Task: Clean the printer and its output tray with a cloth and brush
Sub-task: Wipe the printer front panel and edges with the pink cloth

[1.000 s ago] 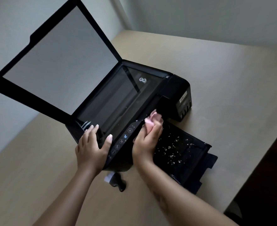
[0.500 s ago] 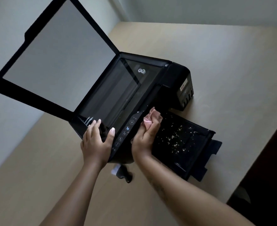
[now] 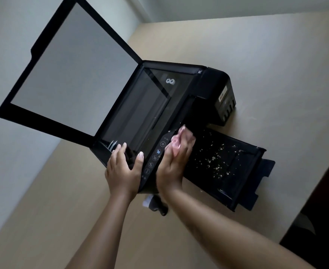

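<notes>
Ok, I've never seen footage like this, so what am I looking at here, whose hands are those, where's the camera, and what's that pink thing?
The view comes from a camera worn on a person's head, looking down at their own two bare hands; no robot is involved. A black printer sits on a beige table with its scanner lid raised. The left hand holds the printer's front corner, by the control panel. The right hand grips a crumpled pink cloth against the printer's front, above the pulled-out output tray, which is scattered with pale specks. A small dark object with a white tip lies on the table near the wrists; it may be the brush, but I can't tell.
</notes>
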Demonstrator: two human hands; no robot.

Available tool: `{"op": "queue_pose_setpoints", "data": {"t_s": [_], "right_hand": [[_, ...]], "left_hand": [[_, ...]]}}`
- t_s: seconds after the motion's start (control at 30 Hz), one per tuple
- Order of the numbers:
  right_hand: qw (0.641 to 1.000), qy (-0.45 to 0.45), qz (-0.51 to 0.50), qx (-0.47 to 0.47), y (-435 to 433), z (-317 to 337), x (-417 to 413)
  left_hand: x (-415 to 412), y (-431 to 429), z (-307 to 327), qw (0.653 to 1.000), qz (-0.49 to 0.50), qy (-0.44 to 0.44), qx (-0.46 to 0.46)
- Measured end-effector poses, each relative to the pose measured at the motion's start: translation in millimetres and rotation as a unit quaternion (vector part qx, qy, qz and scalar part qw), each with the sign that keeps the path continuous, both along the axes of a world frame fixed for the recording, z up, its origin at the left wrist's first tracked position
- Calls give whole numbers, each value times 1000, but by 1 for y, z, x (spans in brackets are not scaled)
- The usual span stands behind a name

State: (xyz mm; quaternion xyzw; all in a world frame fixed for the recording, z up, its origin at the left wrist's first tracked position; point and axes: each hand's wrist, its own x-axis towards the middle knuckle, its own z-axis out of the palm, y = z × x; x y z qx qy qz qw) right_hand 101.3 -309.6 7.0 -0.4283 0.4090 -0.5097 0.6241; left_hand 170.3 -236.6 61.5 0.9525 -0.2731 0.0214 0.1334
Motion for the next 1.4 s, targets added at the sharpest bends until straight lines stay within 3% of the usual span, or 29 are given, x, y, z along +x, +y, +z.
{"op": "queue_pose_setpoints", "data": {"t_s": [0.1,0.17,0.37,0.53,0.63,0.93,1.13,1.23,1.4], "right_hand": [[996,25,-57,-59,-43,3,9],[995,28,-32,-92,-33,1,4],[996,-37,76,-29,64,2,-13],[999,33,-31,20,-18,-2,12],[996,27,-88,-7,-57,-3,18],[1000,-12,15,4,74,0,0],[997,57,-53,10,-24,0,13],[996,45,-74,-7,-76,-5,18],[998,25,-44,35,-32,-1,12]], "left_hand": [[1,0,-1,1000,1,0,0],[0,0,-1,1000,2,-1,-2],[1,-2,0,1000,3,-5,-5],[0,-1,0,1000,3,5,-3],[0,0,0,1000,3,4,-8],[4,0,-3,1000,5,6,-16],[1,2,-2,1000,1,12,-11],[1,3,-2,1000,1,12,-14],[3,1,-3,1000,3,6,-13]]}}
